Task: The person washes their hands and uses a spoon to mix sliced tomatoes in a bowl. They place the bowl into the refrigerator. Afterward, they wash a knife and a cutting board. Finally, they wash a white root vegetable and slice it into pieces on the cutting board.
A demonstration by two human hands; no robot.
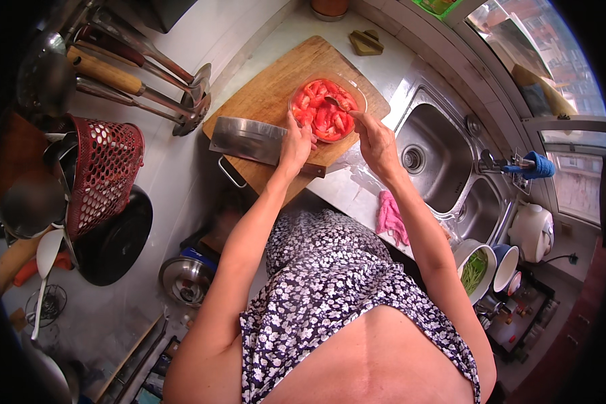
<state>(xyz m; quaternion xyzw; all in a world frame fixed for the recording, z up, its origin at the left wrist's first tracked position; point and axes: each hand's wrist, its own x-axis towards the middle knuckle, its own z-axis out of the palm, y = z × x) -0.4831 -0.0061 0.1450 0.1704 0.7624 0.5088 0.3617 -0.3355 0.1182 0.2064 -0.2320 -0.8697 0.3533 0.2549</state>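
A clear bowl (pixel 365 101) full of cut red tomato pieces (pixel 315 98) stands on a wooden cutting board (pixel 267 93). My left hand (pixel 298 143) grips the bowl's near left rim. From the right, my right hand (pixel 377 141) holds a metal spoon (pixel 341 104), its bowl end among the tomatoes; my fingers cover its handle. A cleaver (pixel 247 137) lies across the board's near left side, its blade partly behind my left hand and wrist. The end of its wooden handle (pixel 314 170) shows to the right of that wrist.
Right of the board is a double-basin steel sink (pixel 437 151), with a pink cloth (pixel 391 217) by the counter's front edge. Ladles and turners (pixel 146 76) hang at left above a red perforated basket (pixel 106 171). A pot of green vegetables (pixel 474 270) stands at right.
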